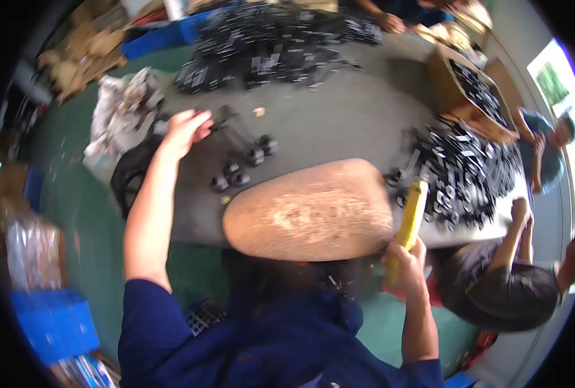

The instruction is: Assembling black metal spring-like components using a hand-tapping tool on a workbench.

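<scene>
My left hand reaches out over the left part of the dark table. Its fingers are curled together by a small dark piece, and what they hold is hard to make out. Close to it lie black rod-shaped parts with round ends, and several short round black pieces. In my right hand is a long yellow bar-shaped tool, gripped near its lower end and pointing away from me. Between my hands sits a worn wooden block, its top scuffed and pale in the middle.
Black parts pile up at the table's far side and right side. A cardboard box of similar parts stands far right. Crumpled pale sacking is at left. Other people are at the right and far edges. Blue crates stand lower left.
</scene>
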A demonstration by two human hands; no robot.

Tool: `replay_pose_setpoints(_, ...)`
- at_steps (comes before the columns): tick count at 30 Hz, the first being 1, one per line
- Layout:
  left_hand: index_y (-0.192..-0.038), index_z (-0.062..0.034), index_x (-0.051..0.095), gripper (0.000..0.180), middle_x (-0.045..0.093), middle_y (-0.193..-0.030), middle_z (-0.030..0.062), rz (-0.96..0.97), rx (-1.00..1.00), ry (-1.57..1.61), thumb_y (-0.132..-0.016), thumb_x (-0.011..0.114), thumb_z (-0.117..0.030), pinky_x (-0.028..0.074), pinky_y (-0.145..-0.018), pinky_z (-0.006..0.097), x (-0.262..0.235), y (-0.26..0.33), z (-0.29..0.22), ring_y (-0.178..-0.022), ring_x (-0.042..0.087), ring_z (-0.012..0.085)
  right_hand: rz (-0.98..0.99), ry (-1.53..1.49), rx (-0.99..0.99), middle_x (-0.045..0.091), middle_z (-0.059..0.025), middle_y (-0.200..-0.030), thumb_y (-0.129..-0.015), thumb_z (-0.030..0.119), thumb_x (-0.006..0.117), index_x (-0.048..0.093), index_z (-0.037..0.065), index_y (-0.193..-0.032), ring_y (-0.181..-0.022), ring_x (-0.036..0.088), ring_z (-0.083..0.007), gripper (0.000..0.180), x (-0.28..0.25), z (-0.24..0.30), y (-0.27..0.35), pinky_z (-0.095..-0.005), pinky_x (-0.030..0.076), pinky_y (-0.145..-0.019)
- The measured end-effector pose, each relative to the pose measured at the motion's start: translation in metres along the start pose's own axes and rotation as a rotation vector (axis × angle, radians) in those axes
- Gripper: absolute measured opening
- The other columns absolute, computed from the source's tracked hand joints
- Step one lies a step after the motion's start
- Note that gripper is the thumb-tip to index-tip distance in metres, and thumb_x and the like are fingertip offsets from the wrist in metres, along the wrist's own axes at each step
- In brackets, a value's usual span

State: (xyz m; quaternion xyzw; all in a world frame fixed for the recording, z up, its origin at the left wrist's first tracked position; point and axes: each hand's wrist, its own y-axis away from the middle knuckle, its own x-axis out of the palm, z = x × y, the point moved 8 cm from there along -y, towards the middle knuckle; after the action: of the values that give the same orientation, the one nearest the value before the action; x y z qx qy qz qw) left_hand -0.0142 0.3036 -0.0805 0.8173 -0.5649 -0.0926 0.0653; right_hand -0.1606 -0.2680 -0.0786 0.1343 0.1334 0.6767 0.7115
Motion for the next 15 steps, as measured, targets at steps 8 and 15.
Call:
replay_pose_setpoints(8, -0.108, 0.0029, 0.065, 0.031, 0.069, -0.088, 0.0092, -0.196, 0.579, -0.654, -0.082, 0.073, -0.012, 0.053, -0.073, 0.027, 0.072, 0.016, -0.080, -0.078, 0.064, 0.0124, 0.058, -0.248, -0.219, 0.058, -0.0120, -0.074, -0.081, 0.009, 0.061, 0.049, 0.001, -0.106, -0.058, 0.063, -0.0268, 0.028, -0.012, -0.019, -0.001, -0.0357, 0.052, -0.055)
replay_pose_setpoints(15, -0.107, 0.0030, 0.062, 0.030, 0.066, -0.082, 0.0112, 0.677, 0.145, 0.030, -0.086, 0.072, -0.017, 0.055, -0.057, 0.027, 0.451, 0.090, -0.085, -0.065, 0.063, 0.0134, 0.032, -0.459, -0.174, 0.060, -0.0123, -0.073, -0.084, 0.008, 0.056, 0.048, -0.001, -0.102, -0.058, 0.064, -0.0261, 0.021, -0.020, -0.024, -0.005, -0.0348, 0.053, -0.057)
